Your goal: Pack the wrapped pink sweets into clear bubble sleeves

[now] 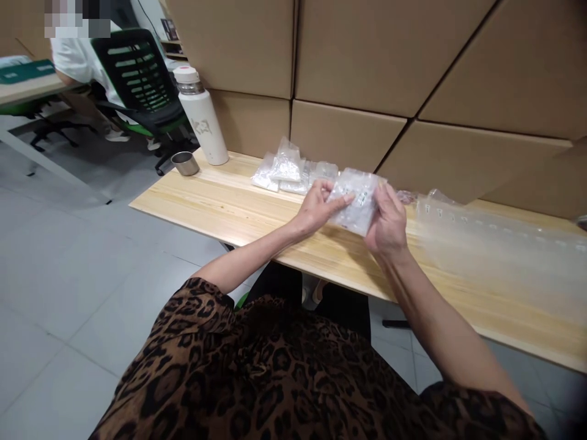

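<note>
Between my two hands, above the wooden table (238, 208), is a flat packet of clear plastic film (355, 211) with small dark green print. My left hand (316, 211) grips its left edge, thumb on top and fingers behind. At the right edge my right hand (389, 223) is closed on the same packet, its thumb near the upper corner. Just beyond my left hand lie several similar clear plastic packets (287, 168) in a loose pile. To the right of my right hand, a long sheet of translucent plastic film (495, 250) is spread over the table.
Large cardboard boxes (353, 55) are stacked along the table's far side. A white bottle (204, 125) and a small metal cup (185, 164) stand at the left end. Farther left are a green-backed chair (137, 76) and a person in white (76, 58) by another desk (27, 91).
</note>
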Demonstrator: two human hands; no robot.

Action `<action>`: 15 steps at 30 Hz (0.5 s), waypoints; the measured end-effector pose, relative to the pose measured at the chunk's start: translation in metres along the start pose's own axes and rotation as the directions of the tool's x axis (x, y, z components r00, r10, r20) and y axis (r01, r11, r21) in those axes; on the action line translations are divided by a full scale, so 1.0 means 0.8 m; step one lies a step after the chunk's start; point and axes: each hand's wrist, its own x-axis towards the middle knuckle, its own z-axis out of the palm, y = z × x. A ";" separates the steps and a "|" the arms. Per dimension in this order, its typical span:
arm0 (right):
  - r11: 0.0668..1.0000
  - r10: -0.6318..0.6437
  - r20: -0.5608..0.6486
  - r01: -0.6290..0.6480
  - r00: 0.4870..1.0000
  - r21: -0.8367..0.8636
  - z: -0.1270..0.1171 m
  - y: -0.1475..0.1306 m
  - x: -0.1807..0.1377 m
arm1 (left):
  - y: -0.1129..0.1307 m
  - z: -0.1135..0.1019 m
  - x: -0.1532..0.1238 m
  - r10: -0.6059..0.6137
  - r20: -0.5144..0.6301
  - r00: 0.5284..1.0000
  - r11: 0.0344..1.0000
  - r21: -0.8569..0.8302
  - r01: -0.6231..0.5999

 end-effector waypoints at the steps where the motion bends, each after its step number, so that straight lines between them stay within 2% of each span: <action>1: 0.999 -0.047 -0.008 0.047 0.999 -0.009 0.005 0.010 0.024 | 0.004 -0.006 0.018 0.031 -0.033 0.999 0.999 0.027 -0.030; 3: 0.992 -0.122 -0.007 0.122 0.992 -0.020 0.018 0.035 0.078 | 0.012 -0.021 0.058 0.111 -0.073 0.991 0.988 0.117 -0.102; 5: 0.990 -0.133 -0.002 0.133 0.991 -0.044 0.035 0.060 0.131 | 0.017 -0.040 0.098 0.220 -0.107 0.970 0.942 0.280 -0.183; 8: 0.985 -0.085 -0.035 0.079 0.996 -0.151 0.063 0.088 0.192 | 0.021 -0.070 0.145 0.379 -0.117 0.918 0.771 0.589 -0.243; 10: 0.955 -0.070 -0.020 0.061 0.997 -0.289 0.078 0.098 0.210 | 0.021 -0.086 0.162 0.414 -0.073 0.907 0.625 0.748 -0.225; 12: 0.882 -0.078 0.031 0.083 0.996 -0.463 0.088 0.104 0.211 | 0.018 -0.096 0.168 0.429 -0.022 0.903 0.467 0.861 -0.201; 14: 0.747 -0.096 0.086 0.129 0.992 -0.653 0.093 0.106 0.200 | 0.012 -0.100 0.170 0.464 0.029 0.885 0.313 0.930 -0.194; 15: 0.648 -0.108 0.108 0.152 0.988 -0.746 0.094 0.106 0.193 | 0.009 -0.101 0.171 0.484 0.056 0.873 0.250 0.947 -0.200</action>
